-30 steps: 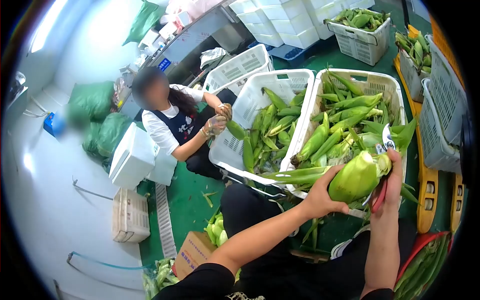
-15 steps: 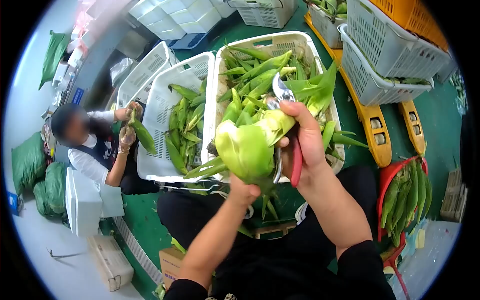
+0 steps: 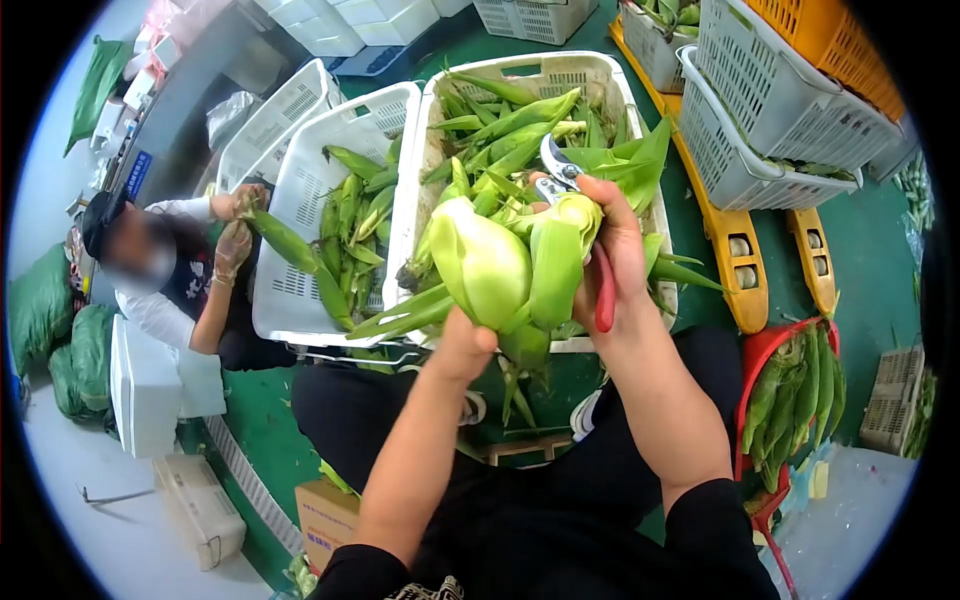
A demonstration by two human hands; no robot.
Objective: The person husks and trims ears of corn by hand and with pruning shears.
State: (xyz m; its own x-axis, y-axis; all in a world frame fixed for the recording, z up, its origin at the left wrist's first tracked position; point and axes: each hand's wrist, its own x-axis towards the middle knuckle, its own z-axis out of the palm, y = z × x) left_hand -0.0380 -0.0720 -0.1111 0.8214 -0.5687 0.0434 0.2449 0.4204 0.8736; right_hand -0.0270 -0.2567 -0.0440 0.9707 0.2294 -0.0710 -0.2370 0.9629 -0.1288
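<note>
While the left hand (image 3: 466, 346) grasps a pale-husked corn ear (image 3: 482, 262), the right hand (image 3: 620, 245) clasps red-handled pruning shears (image 3: 605, 290) over a white crate (image 3: 585, 63) of corn.

Head view: the bare left forearm (image 3: 415, 440) slants up and rightward from a short black sleeve (image 3: 365, 572) at lower left; the bare right forearm (image 3: 665, 400) slants up and leftward from its own short black sleeve (image 3: 715, 530), so that the two converge. The left grip (image 3: 465, 345), ungloved, is partly closed, its thumb (image 3: 480, 339) toward the viewer and its other fingers largely hidden. The right grip (image 3: 615, 245), likewise ungloved, lies higher in the view and is flexed, with one digit extended toward the upper left. The left wrist (image 3: 450, 375) lies below and to the left of the right wrist (image 3: 632, 325). The two grips are near each other but apart.
</note>
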